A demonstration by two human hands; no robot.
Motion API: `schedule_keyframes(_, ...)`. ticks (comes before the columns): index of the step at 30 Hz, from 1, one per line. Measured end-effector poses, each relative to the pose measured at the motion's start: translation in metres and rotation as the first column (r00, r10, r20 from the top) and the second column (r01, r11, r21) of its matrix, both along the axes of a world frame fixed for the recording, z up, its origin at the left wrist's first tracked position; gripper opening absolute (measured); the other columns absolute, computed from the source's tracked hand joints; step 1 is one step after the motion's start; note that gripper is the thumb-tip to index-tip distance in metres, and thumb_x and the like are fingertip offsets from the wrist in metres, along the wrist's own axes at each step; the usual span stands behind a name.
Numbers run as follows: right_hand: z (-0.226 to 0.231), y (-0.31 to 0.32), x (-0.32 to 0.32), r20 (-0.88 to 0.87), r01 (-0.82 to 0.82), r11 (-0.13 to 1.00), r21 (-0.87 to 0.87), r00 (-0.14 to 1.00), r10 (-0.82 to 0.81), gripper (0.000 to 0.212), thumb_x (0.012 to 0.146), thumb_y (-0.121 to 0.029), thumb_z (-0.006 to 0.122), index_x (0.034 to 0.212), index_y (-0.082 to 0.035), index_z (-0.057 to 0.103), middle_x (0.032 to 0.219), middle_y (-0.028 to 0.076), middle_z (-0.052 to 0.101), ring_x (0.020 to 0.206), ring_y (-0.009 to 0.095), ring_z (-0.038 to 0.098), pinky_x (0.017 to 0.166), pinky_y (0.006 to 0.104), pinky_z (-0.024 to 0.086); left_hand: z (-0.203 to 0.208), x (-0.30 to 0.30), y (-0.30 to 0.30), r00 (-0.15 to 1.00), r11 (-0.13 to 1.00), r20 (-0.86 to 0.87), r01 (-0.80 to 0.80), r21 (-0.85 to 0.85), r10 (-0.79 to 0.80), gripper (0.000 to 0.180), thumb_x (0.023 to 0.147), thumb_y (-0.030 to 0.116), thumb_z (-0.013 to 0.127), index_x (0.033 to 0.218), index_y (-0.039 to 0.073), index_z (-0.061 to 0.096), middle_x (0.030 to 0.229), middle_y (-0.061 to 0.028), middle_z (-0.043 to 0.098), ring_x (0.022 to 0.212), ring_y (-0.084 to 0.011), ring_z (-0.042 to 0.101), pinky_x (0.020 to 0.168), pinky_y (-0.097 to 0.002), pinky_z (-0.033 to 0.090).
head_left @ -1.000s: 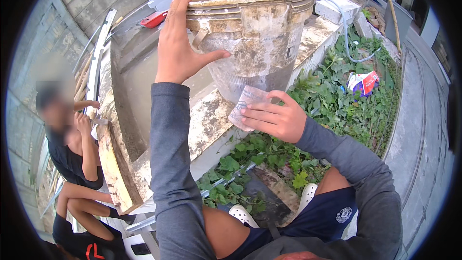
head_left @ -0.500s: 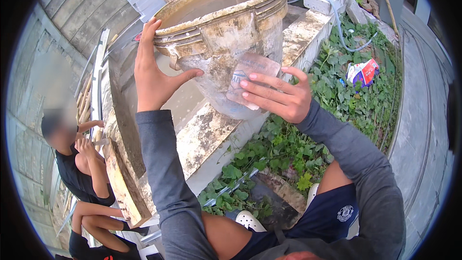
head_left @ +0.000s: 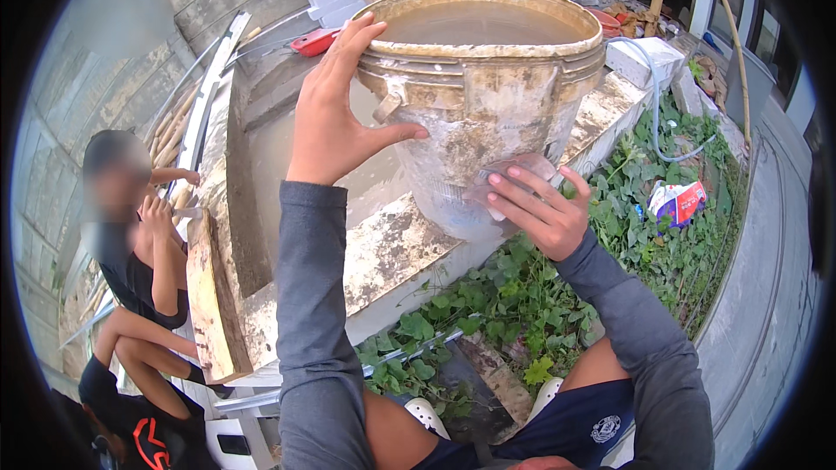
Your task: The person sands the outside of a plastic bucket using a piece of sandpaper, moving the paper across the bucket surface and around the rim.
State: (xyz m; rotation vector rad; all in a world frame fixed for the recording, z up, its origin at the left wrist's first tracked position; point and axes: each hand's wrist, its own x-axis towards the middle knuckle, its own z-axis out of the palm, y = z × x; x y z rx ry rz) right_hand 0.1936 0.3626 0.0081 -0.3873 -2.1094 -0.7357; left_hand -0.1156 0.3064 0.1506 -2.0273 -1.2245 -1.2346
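Head view: plastic bucket [head_left: 514, 100] on concrete ledge [head_left: 396, 248], a hand at each side.
The stained bucket contains murky liquid [head_left: 488, 26] and stands on the ledge top, close to the edge facing the green plants [head_left: 522, 292]. Left hand [head_left: 335, 117]: fingers on the rim, thumb spread apart from them. Right hand [head_left: 547, 211]: fingers clamped on a translucent sheet [head_left: 533, 164], held against the bucket's lower side.

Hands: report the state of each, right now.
Left hand: open, spread against the rim and side of the bucket.
Right hand: holding a thin translucent piece at the bucket's side.
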Motion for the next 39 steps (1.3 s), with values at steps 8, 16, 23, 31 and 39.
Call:
schedule_keyframes(8,0.001,-0.002,-0.010,-0.006,0.025,0.999,0.022,1.000,-0.025,0.029,0.094,-0.019,0.071,0.118,-0.033,0.079,0.137,-0.015,0.072,0.130,0.009,0.064,0.121,0.0435,0.024,-0.003,-0.014,0.001,0.997,0.996,-0.056,-0.040,0.076,0.045,0.089,0.072,0.048,0.095,0.148,0.017,0.060,0.156,-0.0074,0.059,0.144,-0.0330,0.055,0.119,-0.0461,0.046)
schedule_keyframes(16,-0.001,-0.004,-0.024,-0.016,0.098,0.994,0.048,0.995,-0.097,0.029,0.095,-0.020,0.071,0.113,-0.041,0.079,0.137,-0.015,0.073,0.130,0.009,0.063,0.122,0.0420,0.023,0.006,-0.007,-0.009,0.997,0.996,0.010,0.074,0.058,-0.075,0.097,0.065,0.023,0.097,0.151,0.009,0.055,0.153,-0.0193,0.058,0.144,-0.0371,0.053,0.117,-0.0428,0.047)
schedule_keyframes(23,0.011,-0.005,-0.033,-0.040,0.167,0.978,0.127,0.986,-0.163,0.030,0.095,-0.019,0.071,0.116,-0.040,0.080,0.136,-0.014,0.074,0.130,0.009,0.064,0.123,0.0407,0.019,-0.009,-0.013,0.002,0.992,0.986,0.048,0.111,0.124,-0.117,0.095,0.066,0.023,0.095,0.150,0.008,0.055,0.154,-0.0195,0.056,0.144,-0.0367,0.053,0.119,-0.0417,0.045)
schedule_keyframes(31,0.013,-0.022,-0.070,0.023,0.159,0.984,0.079,0.987,-0.161,0.033,0.098,-0.013,0.069,0.121,-0.033,0.081,0.135,-0.012,0.074,0.135,0.008,0.062,0.125,0.0393,0.015,-0.019,-0.016,0.005,0.996,0.981,0.048,0.060,0.182,-0.070,0.085,0.066,0.024,0.093,0.142,0.007,0.059,0.146,-0.0179,0.062,0.133,-0.0364,0.061,0.112,-0.0430,0.050)
schedule_keyframes(39,0.046,-0.024,-0.072,-0.016,0.312,0.930,0.194,0.949,-0.315,0.026,0.101,-0.018,0.066,0.115,-0.035,0.080,0.133,-0.019,0.074,0.130,0.003,0.063,0.127,0.0425,0.011,-0.017,-0.017,0.005,0.978,0.968,0.106,0.156,0.194,-0.179,0.081,0.065,0.019,0.091,0.138,0.005,0.060,0.138,-0.0166,0.065,0.127,-0.0346,0.064,0.107,-0.0421,0.053)
